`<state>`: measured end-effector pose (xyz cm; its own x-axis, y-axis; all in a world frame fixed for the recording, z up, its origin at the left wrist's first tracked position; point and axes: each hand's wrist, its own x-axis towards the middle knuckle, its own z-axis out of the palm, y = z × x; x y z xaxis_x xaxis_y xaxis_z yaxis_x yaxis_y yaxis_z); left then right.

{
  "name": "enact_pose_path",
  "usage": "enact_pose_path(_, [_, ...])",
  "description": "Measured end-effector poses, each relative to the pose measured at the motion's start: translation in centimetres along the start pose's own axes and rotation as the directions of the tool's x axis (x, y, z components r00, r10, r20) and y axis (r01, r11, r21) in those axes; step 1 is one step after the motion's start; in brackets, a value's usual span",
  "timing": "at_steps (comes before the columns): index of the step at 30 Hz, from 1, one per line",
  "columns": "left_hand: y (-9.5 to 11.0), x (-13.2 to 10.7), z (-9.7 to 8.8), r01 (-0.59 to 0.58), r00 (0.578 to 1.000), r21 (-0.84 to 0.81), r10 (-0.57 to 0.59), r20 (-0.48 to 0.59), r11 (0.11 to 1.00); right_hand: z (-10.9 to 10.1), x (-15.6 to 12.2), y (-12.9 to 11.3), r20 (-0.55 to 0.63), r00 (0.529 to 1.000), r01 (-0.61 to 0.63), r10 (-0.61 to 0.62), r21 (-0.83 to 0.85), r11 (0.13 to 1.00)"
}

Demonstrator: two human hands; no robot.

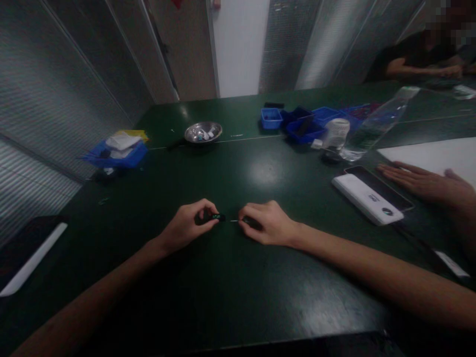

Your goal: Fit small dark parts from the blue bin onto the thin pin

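Just left of the middle of the green table, my left hand point(190, 221) pinches a small black piece with green marks point(217, 217) between thumb and fingertips. Across a small gap, my right hand point(267, 222) is closed around a slim tool whose handle is mostly hidden. Its thin metal shaft point(234, 220) sticks out to the left, pointing at the black piece and apart from it. The kind of tool and the detail of the piece are too small and blurred to tell.
A metal bowl point(193, 134) with small parts stands behind; a blue tray point(134, 157) lies left and blue bins point(271, 119) back right. A clear bottle point(375, 126) leans near a white power bank point(366, 198). Another person's hand point(427, 186) rests flat at right.
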<state>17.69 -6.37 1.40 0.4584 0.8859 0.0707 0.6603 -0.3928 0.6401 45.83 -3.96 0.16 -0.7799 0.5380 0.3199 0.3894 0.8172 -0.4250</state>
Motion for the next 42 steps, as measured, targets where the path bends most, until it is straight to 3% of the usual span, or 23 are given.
enact_pose_path(6, [0.9, -0.5, 2.0, -0.060, 0.995, -0.131, 0.069, 0.066, 0.990, 0.0, 0.0, -0.1, 0.019, 1.000, 0.004, -0.004, -0.008, 1.000])
enact_pose_path(24, [1.5, -0.3, 1.9, -0.142, 0.987, -0.092, 0.148, 0.066, 0.986, -0.1, -0.2, -0.2, 0.033, 0.998, 0.061, -0.060, -0.034, 0.998])
enact_pose_path(34, [0.9, -0.3, 1.7, -0.082, 0.991, -0.120, 0.094, 0.097, 0.989, 0.3, 0.0, 0.4, 0.128, 0.989, 0.085, -0.077, -0.058, 0.995])
enact_pose_path(42, [1.2, -0.1, 1.7, -0.025, 0.993, -0.131, 0.040, 0.115, 0.991, 0.3, 0.0, 0.2, 0.137, 0.988, 0.090, -0.074, -0.113, 0.989])
